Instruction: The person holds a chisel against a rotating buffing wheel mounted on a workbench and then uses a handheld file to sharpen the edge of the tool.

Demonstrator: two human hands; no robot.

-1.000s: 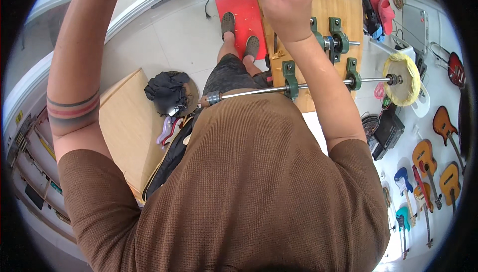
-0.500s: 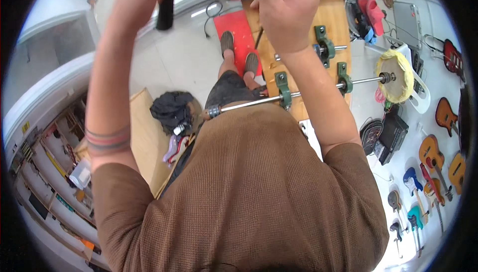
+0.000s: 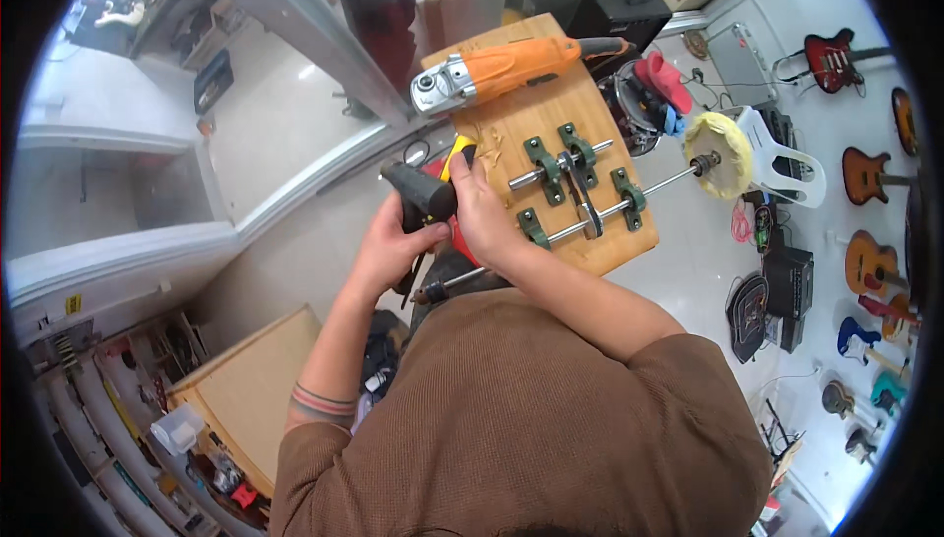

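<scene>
White guitar-hung wall (image 3: 796, 6), well right of the grip. Wooden worktop (image 3: 610, 250) just right; orange angle grinder (image 3: 521, 67) beyond, yellow-covered wheel (image 3: 736, 144) farther right. Hands, apart a half second ago, now together left of the worktop, so work looks centred on the held tools. Left hand (image 3: 383, 252): fingers wrapped on black cylinder-ended tool (image 3: 421, 193). Right hand (image 3: 482, 212): grip narrow, apparently around yellow-and-black piece (image 3: 454, 155), touching unclear; whether the two join, can't tell.

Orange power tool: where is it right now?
In the head view, the orange power tool lies at upper centre, across the far end of the wooden board, beyond the green bearing blocks.
</scene>
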